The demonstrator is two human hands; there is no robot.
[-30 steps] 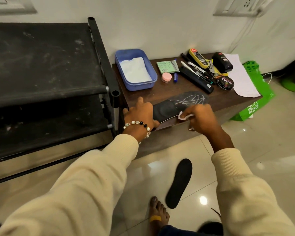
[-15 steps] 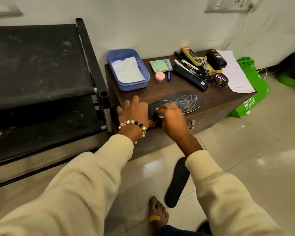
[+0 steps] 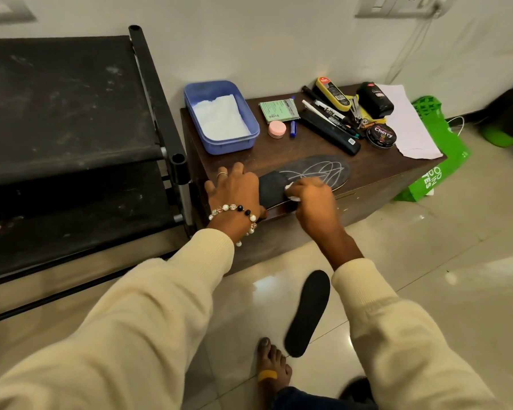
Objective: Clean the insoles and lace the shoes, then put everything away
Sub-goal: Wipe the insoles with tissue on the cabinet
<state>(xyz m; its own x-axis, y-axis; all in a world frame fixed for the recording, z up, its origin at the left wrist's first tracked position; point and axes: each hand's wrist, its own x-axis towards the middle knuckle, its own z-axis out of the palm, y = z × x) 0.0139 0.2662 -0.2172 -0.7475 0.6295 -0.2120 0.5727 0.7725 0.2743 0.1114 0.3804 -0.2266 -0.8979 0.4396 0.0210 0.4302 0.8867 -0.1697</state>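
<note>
A black insole with white scribbled lines [image 3: 317,171] lies along the front edge of the brown wooden cabinet [image 3: 376,173]. My left hand [image 3: 234,190] presses flat on its heel end, fingers spread. My right hand [image 3: 311,199] is closed on a small white wipe [image 3: 290,192] and rubs it on the insole's middle. A second black insole [image 3: 308,312] lies on the floor tiles beside my bare foot [image 3: 271,368]. No shoes or laces are visible.
A blue tub of white wipes [image 3: 219,116], a green packet [image 3: 279,109], a pink jar [image 3: 277,129], markers, shoe polish [image 3: 381,136] and paper [image 3: 409,125] sit on the cabinet. A black shoe rack [image 3: 71,128] stands to the left. A green bag [image 3: 439,173] lies on the right.
My right hand with the wipe moved left along the insole toward the heel, then slid a little back to the right. My left hand stayed pressing the heel end.
</note>
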